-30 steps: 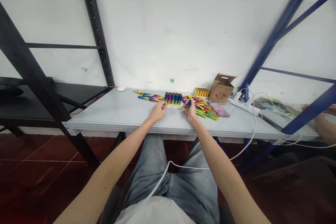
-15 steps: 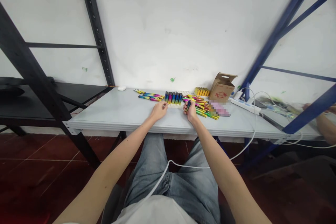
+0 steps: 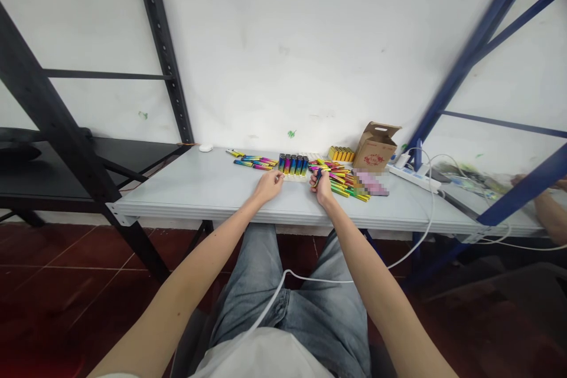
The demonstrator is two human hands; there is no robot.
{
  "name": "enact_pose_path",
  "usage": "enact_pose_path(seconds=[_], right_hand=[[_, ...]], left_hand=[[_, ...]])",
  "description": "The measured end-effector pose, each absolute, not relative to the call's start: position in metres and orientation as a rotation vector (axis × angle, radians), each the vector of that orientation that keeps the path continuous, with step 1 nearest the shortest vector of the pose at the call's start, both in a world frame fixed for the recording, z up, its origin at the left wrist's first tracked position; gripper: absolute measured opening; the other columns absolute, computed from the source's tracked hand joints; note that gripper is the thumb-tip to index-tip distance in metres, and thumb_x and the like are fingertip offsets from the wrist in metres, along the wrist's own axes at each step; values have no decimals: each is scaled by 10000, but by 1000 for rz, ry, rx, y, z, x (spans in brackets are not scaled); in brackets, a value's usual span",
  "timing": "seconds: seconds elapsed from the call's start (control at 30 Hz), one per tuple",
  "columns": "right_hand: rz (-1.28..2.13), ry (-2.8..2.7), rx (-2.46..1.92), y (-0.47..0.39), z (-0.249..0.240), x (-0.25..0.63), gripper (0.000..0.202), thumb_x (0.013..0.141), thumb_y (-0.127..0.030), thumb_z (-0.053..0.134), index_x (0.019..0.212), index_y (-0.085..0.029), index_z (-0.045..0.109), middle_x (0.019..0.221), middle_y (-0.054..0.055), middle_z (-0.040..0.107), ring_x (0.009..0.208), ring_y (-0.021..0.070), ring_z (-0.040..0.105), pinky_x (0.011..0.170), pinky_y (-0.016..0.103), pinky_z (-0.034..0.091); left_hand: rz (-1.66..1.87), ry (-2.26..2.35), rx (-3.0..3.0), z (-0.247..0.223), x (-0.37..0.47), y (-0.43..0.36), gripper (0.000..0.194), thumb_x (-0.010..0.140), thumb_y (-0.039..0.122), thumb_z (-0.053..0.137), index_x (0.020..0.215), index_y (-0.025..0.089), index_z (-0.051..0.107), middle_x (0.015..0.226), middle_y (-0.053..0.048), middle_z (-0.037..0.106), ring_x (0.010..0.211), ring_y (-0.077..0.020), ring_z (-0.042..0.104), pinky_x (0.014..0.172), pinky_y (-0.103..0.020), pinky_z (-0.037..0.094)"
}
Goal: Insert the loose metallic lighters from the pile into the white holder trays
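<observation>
Several shiny metallic lighters, blue and purple with dark tops, stand upright in a row in a white slotted tray. My left hand is closed at the tray's left front end, its thumb and fingers pinched on that edge. To the right of the tray, my right hand is wrapped round a dark blue lighter, mostly covered by the fingers. Loose multicoloured lighters lie in a pile just beyond and right of my right hand. More loose lighters lie to the left of the row.
Behind the pile stand a yellow block of upright lighters and an open cardboard box. A blurred pink item lies before the box. Further right are a white power strip and cable. Rack posts frame the grey table.
Almost nothing differs. The view has shifted very slightly, and both hands stay in the same places with the same grips.
</observation>
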State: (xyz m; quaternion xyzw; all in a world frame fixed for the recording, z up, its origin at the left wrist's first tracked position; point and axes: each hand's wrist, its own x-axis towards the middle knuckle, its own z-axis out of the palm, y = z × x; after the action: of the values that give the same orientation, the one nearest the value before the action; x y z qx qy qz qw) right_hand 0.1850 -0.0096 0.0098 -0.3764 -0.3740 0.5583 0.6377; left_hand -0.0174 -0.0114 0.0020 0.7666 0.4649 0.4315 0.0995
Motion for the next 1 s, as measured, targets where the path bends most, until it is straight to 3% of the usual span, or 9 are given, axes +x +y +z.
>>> enact_pose_path(seconds=[0.7,0.87,1.0], right_hand=[[1275,-920,-854,-9,6,184,351,887,-531,377,720,-223,401,533,-78,351,404,70,317,351,173,179],[1200,-939,-898,-7,3,184,426,838,-646,445,795,-222,456,570,-69,462,418,68,394,349,179,213],[1100,-947,-931,-4,0,184,422,821,-647,456,841,-225,466,711,-42,571,491,69,499,381,174,323]], left_hand=[[1212,1420,2295,4,-17,-14,238,896,267,460,805,177,661,880,-69,690,793,-206,603,745,-323,465],[1218,1412,2293,3,-18,-13,241,898,273,462,810,175,664,898,-70,692,795,-202,606,738,-318,463],[1208,1418,2309,3,-18,-12,243,897,267,464,788,175,660,866,-65,689,785,-200,602,743,-317,462]])
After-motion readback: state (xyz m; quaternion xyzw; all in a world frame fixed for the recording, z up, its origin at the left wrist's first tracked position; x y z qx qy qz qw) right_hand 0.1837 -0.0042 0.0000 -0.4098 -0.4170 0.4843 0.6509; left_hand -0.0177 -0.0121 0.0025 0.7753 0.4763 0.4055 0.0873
